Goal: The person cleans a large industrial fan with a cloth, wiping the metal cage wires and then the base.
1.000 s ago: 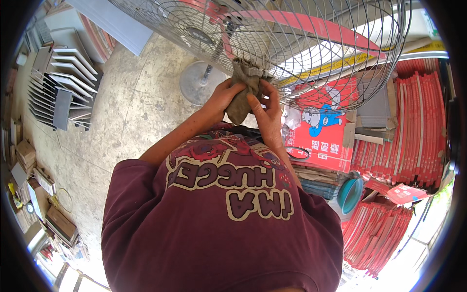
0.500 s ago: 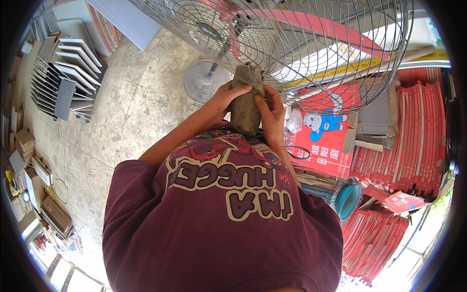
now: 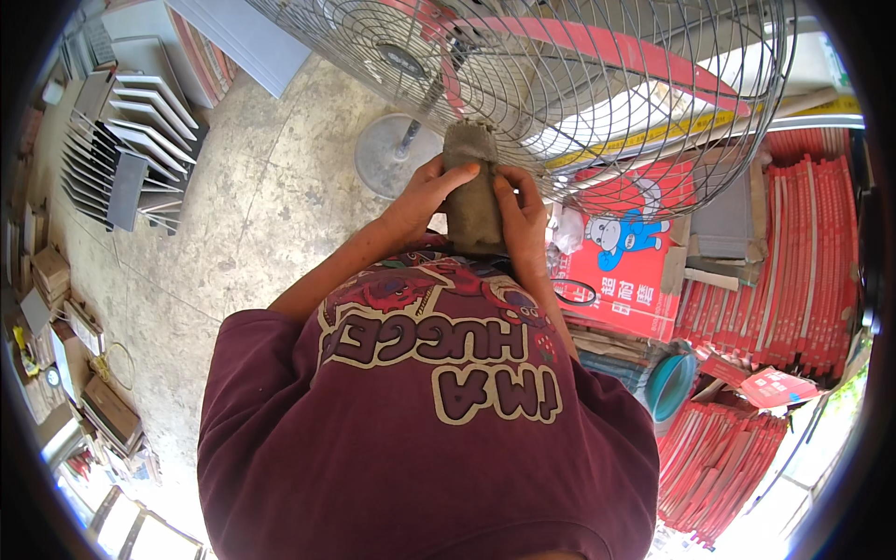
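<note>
Both my hands are wrapped round a brownish-grey, tube-shaped thing (image 3: pixel 473 207) in front of my chest. It looks soft or clay-like, with a rough, ragged upper end; I cannot tell its exact kind. My left hand (image 3: pixel 429 191) grips its left side, the thumb lying across the front. On the opposite side my right hand (image 3: pixel 523 201) holds it, thumb on the front and fingers bent around the edge. The thing stands roughly upright, its lower end close to my shirt. Most fingertips behind it are hidden.
A large caged floor fan (image 3: pixel 597 103) looms just beyond my hands, its round base (image 3: pixel 378 157) on the concrete floor. Stacked red cartons (image 3: pixel 793 271) and a teal basin (image 3: pixel 670 387) stand at right. A tile rack (image 3: pixel 131 154) is far left, with wooden pieces (image 3: pixel 110 411) below.
The tube-shaped thing has turned a little, and its ragged top now looks smoother and more closed. My right fingers have shifted slightly on it; both hands keep their hold.
</note>
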A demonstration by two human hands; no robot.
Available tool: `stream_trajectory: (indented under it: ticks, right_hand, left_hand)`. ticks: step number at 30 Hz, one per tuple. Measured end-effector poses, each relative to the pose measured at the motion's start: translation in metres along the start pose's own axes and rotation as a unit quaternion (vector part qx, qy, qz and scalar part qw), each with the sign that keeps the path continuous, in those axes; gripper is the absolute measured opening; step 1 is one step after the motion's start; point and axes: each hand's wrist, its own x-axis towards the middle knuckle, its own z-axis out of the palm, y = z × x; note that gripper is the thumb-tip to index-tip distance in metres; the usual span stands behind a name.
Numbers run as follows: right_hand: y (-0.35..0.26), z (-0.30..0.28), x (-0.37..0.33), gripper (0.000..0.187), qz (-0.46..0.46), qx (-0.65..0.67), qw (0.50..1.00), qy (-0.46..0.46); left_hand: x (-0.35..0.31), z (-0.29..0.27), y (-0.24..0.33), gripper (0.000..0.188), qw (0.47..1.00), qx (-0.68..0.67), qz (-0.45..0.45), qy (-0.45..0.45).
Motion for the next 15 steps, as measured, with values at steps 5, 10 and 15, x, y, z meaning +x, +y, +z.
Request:
stream_trajectory:
  ticks: [5, 10, 15]
  right_hand:
    - [-0.019, -0.001, -0.006, 0.054, -0.067, -0.207, 0.975, -0.037]
    - [-0.034, 0.002, -0.007, 0.064, 0.003, -0.288, 0.956, -0.06]
    - [-0.027, 0.002, -0.005, 0.059, -0.02, -0.261, 0.964, -0.045]
  left_hand:
    - [0.002, -0.002, -0.003, 0.052, 0.998, 0.055, 0.035, 0.006]
    - [0.001, 0.004, -0.001, 0.055, 0.994, 0.058, 0.09, -0.029]
    - [0.004, -0.002, -0.005, 0.051, 0.99, 0.044, 0.136, 0.013]
